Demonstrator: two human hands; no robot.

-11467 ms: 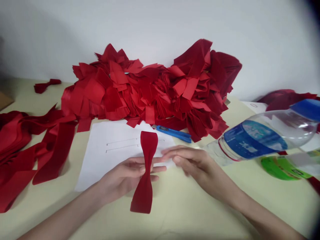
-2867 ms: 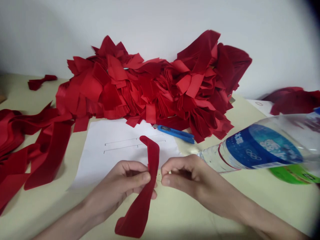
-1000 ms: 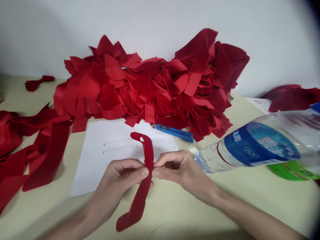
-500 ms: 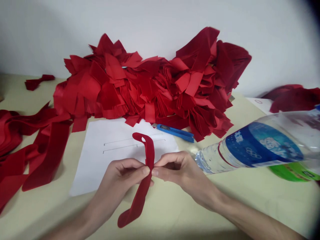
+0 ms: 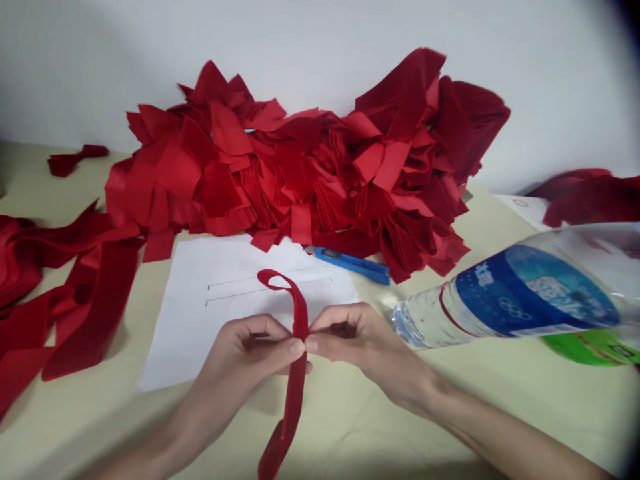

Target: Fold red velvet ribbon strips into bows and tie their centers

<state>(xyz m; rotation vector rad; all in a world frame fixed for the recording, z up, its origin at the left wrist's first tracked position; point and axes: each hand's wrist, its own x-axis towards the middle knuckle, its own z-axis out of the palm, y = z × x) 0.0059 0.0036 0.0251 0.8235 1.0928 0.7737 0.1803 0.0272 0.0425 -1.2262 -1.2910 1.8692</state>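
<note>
The left hand pinches the middle of the red strip, and the right hand pinches the same spot from the other side, so it is squeezed thin there. Its top curls above the fingers, and its tail hangs below.

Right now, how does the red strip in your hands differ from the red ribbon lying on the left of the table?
The strip is pinched at its middle between the left hand and right hand, squeezed narrow; the ribbon lies loose and wide on the table, untouched. The strip is short with a curled top; the ribbon is longer, running out of view. Both are red cloth.
</note>
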